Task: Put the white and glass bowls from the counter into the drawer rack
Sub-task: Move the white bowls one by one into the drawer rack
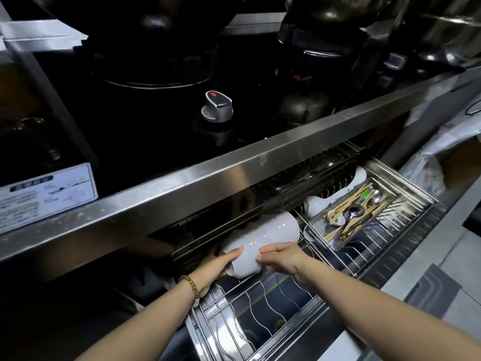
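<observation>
A stack of white bowls lies on its side over the left part of the pulled-out wire drawer rack, under the steel counter edge. My left hand grips the near end of the stack from the left. On the stack's right side rests my right hand, fingers on the rim of the nearest bowl. More white dishes stand further right in the rack. No glass bowl shows in this view.
A mesh cutlery basket with chopsticks and spoons sits in the right half of the rack. The steel counter front overhangs the drawer. Above it are a black hob with a knob and dark pots.
</observation>
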